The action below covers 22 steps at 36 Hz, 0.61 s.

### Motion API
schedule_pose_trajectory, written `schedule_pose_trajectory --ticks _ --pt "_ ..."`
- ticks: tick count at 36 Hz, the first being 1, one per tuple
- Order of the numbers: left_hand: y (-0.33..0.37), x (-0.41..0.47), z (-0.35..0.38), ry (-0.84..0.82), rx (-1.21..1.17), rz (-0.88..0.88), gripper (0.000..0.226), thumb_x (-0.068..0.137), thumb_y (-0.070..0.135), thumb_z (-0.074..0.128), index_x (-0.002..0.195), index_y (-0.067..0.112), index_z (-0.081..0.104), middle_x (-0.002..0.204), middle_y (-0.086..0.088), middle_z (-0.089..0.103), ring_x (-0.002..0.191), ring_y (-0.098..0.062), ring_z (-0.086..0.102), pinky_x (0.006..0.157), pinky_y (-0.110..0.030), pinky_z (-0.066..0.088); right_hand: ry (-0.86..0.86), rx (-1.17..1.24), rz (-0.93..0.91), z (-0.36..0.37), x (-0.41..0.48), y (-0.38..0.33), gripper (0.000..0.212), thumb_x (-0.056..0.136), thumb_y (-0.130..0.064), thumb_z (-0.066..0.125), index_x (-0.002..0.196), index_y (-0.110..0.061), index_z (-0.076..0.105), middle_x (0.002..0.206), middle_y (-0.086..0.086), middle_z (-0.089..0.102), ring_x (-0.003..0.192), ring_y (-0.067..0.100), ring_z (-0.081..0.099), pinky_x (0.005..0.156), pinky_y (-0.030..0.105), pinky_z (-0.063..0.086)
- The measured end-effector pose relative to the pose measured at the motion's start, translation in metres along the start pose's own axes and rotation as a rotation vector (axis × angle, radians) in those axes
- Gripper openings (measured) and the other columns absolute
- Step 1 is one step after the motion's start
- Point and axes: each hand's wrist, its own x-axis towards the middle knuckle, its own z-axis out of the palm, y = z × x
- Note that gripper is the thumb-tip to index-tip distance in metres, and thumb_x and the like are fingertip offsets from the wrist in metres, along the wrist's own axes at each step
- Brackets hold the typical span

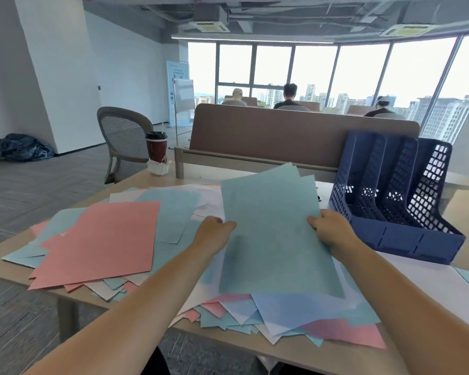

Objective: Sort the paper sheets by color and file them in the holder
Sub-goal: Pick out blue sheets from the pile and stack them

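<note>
A stack of blue-green sheets (271,231) is lifted above the desk, fanned a little at its far end. My left hand (214,231) grips its left edge and my right hand (329,228) grips its right edge. Below lies a loose spread of paper: a large pink sheet (103,242) on the left, more blue-green sheets (173,209), white sheets (287,309) and pink ones (344,334) at the near edge. The dark blue file holder (393,201) with several upright slots stands at the right, and its slots look empty.
A dark paper cup (156,148) and a crumpled white tissue (157,167) sit at the desk's (0,262) far left corner. A brown partition (295,136) runs along the back. A mesh chair (123,142) stands beyond the desk. People sit far behind.
</note>
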Motion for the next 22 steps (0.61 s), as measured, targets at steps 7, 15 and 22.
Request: schedule_pose_trajectory --ticks 7,15,22 --pt "0.002 0.008 -0.017 -0.051 -0.168 -0.036 0.029 0.082 0.03 0.071 0.104 0.011 0.07 0.095 -0.005 0.073 0.087 -0.024 0.07 0.08 -0.037 0.058 -0.116 0.139 -0.013 0.027 0.005 -0.01 0.014 0.097 -0.015 0.058 0.102 -0.011 0.071 0.1 0.008 0.075 0.089 0.031 0.072 0.087 0.051 0.058" --pt "-0.007 0.024 -0.067 0.041 -0.038 0.036 0.023 0.086 -0.001 0.059 0.095 0.018 0.069 0.1 -0.002 0.071 0.092 -0.022 0.066 0.072 -0.027 0.048 -0.229 0.139 -0.03 0.086 0.014 -0.032 0.015 0.097 -0.015 0.058 0.096 -0.009 0.073 0.096 0.01 0.075 0.085 0.029 0.073 0.08 0.042 0.06" --pt "-0.027 0.038 -0.116 0.213 0.085 0.016 0.022 0.088 0.002 0.053 0.102 0.01 0.068 0.099 -0.01 0.07 0.076 -0.022 0.06 0.062 -0.026 0.042 -0.31 -0.084 -0.134 0.153 0.016 -0.064 0.018 0.088 -0.017 0.059 0.085 -0.004 0.071 0.085 0.008 0.07 0.073 0.022 0.065 0.06 0.027 0.047"
